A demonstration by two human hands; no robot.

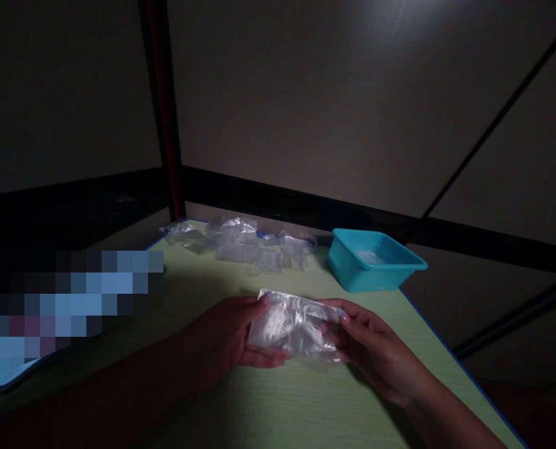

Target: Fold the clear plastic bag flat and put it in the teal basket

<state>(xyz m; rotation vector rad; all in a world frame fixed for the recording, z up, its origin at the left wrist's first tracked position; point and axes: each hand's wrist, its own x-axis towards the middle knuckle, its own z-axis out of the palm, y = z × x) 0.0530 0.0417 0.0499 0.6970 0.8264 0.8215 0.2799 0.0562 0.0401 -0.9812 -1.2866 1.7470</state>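
Both of my hands hold one small clear plastic bag [292, 325] just above the pale green table [278, 399]. My left hand [233, 333] grips the bag's left end, thumb underneath and fingers curled over the top edge. My right hand [369, 349] pinches the bag's right end with its fingers pressed on the plastic. Something whitish shows inside the bag. The light is dim.
A heap of several more clear plastic bags [240, 244] lies at the far edge of the table. A teal plastic tub [371, 259] with something pale in it stands at the far right corner. A blurred-out patch covers the left side. Dark walls and a post stand behind.
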